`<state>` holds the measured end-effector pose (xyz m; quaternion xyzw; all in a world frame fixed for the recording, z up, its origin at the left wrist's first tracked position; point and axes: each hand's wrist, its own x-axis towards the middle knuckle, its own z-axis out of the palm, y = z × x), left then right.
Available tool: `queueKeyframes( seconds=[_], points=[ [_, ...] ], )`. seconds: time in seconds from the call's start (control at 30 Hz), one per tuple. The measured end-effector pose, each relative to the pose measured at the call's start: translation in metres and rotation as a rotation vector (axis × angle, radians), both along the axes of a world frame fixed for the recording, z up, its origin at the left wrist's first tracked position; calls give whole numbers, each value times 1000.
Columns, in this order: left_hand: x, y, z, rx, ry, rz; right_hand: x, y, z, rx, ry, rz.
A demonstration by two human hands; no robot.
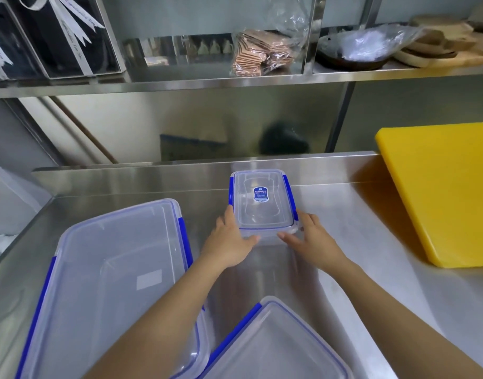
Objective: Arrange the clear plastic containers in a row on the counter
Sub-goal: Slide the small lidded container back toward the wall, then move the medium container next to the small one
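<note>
Three boxes, one in your hands

Three clear boxes with blue clips sit on the steel table (344,214), and you are working the small box (262,203). It rests at the back of the table, well left of the yellow board (440,192), lid on, label up. Your left hand (229,242) and right hand (314,239) cup its two near corners, fingers partly spread and lying against the sides and front edge; whether you are gripping it or only nudging it I cannot tell.

Relative to the small box, the large box (111,283) lies nearer you and to the left, and the middle box (276,346) lies nearest you, turned at an angle.

To do this step well, slide the small box, not lift it, keeping even pressure from both hands so it does not twist. Square its long side to the table's back edge, since the other two will likely line up from it. Leave enough bare table to its left for the large box, and keep it away from the yellow board.
</note>
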<state>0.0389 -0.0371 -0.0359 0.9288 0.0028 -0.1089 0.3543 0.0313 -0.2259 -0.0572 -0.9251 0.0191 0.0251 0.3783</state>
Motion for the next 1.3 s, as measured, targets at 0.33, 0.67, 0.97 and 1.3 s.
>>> queueKeyframes(
  seconds=[0.33,0.67,0.97,1.3],
  points=[
    [-73,-1,32,221,461,-325,-81,-11,31,181,376,159],
    [-110,-14,26,345,416,-323,-137,-16,26,48,566,285],
    [-134,-10,26,196,408,-236,-123,-7,9,193,242,91],
    [-165,-6,4,-78,318,136,-134,-8,15,158,267,-114]
  ],
)
